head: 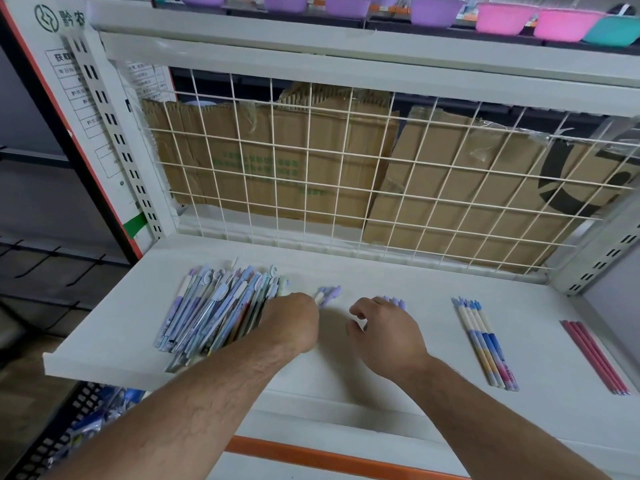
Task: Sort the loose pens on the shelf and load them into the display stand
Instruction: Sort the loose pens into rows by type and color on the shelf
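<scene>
A big heap of loose pastel pens point(214, 306) lies on the left of the white shelf point(346, 372). My left hand point(294, 317) rests at the heap's right edge, fingers closed on purple-capped pens point(329, 294) whose tips stick out beyond it. My right hand point(384, 330) hovers with curled, spread fingers over a small group of purple-tipped pens point(394, 302), mostly hidden under it. Further right lie a sorted row of blue-and-pink pens point(486, 344) and a row of red pens point(594, 356). No display stand is in view.
A white wire grid point(346, 174) backs the shelf, with flattened cardboard point(277, 161) behind it. Coloured plastic basins point(502, 17) stand on the shelf above. Below left, a black perforated shelf point(69, 431) holds blue packaged items.
</scene>
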Demonstrator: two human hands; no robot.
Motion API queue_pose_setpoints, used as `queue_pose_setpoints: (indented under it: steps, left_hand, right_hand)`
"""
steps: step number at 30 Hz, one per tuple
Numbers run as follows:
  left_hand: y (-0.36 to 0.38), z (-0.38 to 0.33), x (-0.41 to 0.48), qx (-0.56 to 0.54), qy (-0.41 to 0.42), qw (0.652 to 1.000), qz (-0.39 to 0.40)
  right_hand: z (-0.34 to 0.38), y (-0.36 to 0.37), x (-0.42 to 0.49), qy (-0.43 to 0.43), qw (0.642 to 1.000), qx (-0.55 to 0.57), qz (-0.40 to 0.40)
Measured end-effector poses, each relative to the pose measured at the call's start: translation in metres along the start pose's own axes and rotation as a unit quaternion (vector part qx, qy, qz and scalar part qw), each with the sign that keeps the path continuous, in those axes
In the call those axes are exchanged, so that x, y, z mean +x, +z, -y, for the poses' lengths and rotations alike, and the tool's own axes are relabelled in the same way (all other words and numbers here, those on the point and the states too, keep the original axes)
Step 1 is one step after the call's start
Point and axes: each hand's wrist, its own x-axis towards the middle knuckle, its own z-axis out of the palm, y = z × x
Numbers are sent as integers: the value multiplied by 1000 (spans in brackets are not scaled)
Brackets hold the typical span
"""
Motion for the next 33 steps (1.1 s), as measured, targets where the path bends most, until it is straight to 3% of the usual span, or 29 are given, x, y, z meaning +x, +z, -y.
queue_pose_setpoints:
  steps: [5,7,9,11,14,16,20,27,30,33]
  left_hand:
    - [-1,5,-6,-102,102,989,27]
    - [-4,2,-3,-220,77,972,-1]
    - [-4,-4,3,-375,10,927,-13]
    - [-1,-15,8,-497,-6,868,6]
    - [-7,-34,0,-604,0,795,53]
    - [-8,-47,-6,-639,2,766,76]
    - [-5,-74,-14,-649,9,754,102]
    - [2,-124,-17,-646,14,755,112]
    - [2,-141,-18,-659,-1,745,102]
    - [1,-153,-18,-674,-8,732,103]
  right_hand:
    - [-5,-4,-6,7,1000,18,11]
    - [-5,-8,-9,7,999,41,11]
    - [-6,-14,-12,13,996,78,28]
    - [-5,-24,-15,45,988,137,57]
    - [-9,-39,-17,79,967,235,55]
    - [-16,-46,-20,105,943,313,52]
    - [-36,-57,-30,122,912,388,51]
    - [-75,-68,-44,150,927,343,33]
    - [-93,-72,-48,159,949,271,8]
    - [-111,-78,-50,160,980,115,-2]
